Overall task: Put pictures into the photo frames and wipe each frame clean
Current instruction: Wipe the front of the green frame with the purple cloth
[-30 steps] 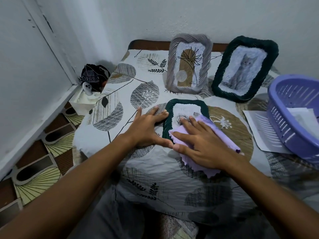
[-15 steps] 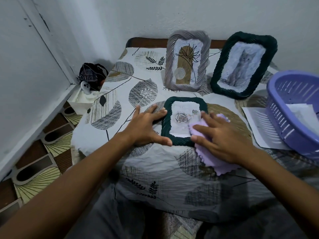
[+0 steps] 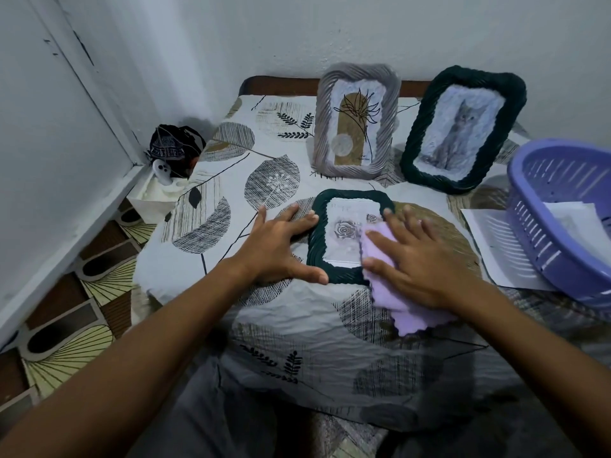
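A small dark green frame [image 3: 316, 226] with a rose picture lies flat on the leaf-print cloth in the middle. My left hand [image 3: 279, 249] presses flat against its left edge, fingers spread. My right hand [image 3: 420, 259] lies flat on a lilac cloth [image 3: 393, 292], pressing it on the frame's right side and lower right corner. Behind stand a grey frame [image 3: 357, 120] with a plant drawing and a larger dark green frame [image 3: 463, 130] with a cat picture, both leaning against the wall.
A lilac plastic basket [image 3: 558, 226] holding papers sits at the right edge, on a white sheet [image 3: 496, 249]. A white box with a dark bundle [image 3: 175, 150] on it stands in the left corner by the wall. Patterned floor tiles show at the lower left.
My right hand has slid the lilac cloth from the frame's glass toward its right side and lower right corner, uncovering the rose picture. My left hand has stayed at the frame's left edge.
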The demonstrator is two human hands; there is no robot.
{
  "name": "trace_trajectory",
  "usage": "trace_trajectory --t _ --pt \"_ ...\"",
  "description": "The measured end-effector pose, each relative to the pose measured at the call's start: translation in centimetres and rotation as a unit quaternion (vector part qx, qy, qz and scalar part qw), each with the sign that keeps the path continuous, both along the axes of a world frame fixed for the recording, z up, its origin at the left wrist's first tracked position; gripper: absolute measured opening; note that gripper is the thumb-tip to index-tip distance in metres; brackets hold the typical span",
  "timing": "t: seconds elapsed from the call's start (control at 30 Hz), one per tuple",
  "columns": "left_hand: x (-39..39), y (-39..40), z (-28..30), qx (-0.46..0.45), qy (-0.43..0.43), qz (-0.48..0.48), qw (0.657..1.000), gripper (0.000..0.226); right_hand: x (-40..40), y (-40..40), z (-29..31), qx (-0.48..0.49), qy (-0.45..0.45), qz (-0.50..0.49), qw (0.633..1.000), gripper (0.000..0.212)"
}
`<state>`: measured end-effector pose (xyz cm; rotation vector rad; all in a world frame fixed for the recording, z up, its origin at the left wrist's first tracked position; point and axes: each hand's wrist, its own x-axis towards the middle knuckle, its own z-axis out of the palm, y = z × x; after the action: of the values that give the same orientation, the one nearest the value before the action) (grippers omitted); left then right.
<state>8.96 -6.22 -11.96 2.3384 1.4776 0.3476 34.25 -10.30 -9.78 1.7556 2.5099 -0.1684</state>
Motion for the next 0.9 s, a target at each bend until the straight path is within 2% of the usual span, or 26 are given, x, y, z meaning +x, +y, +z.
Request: trace_trajectory --t 0.1,0.27,0.4,0.47,0.57,0.77,0.9 --pt "0.0 0.0 0.1 0.000 0.001 0.000 1.000 0.129 -1.3 3.2 0.3 -0.007 0.018 -0.058 0.998 0.094" --pt "0.1 0.0 0.0 0.002 -0.008 0.004 1.000 0.130 -4.3 5.0 -0.6 -0.017 0.049 -0.021 0.998 0.096" --pt "0.1 0.1 -0.2 0.000 -0.018 0.007 1.000 0.133 -2.3 4.3 0.1 -0.006 0.189 -0.039 0.981 0.078" --pt "0.1 0.0 -0.2 0.000 -0.018 0.007 1.000 0.133 -2.2 3.6 0.5 0.013 0.159 -0.036 0.987 0.083" --pt "0.1 0.0 -0.1 0.002 -0.015 0.003 1.000 0.133 -3.8 1.6 0.2 -0.017 0.065 -0.030 0.997 0.095" --pt "0.0 0.1 -0.1 0.007 -0.020 0.004 1.000 0.139 -3.0 -0.2 -1.2 -0.003 0.058 -0.004 0.998 0.099" --pt "0.0 0.0 0.0 0.005 -0.020 0.004 1.000 0.139 -1.8 0.8 -1.1 0.003 0.039 -0.029 0.999 0.106"
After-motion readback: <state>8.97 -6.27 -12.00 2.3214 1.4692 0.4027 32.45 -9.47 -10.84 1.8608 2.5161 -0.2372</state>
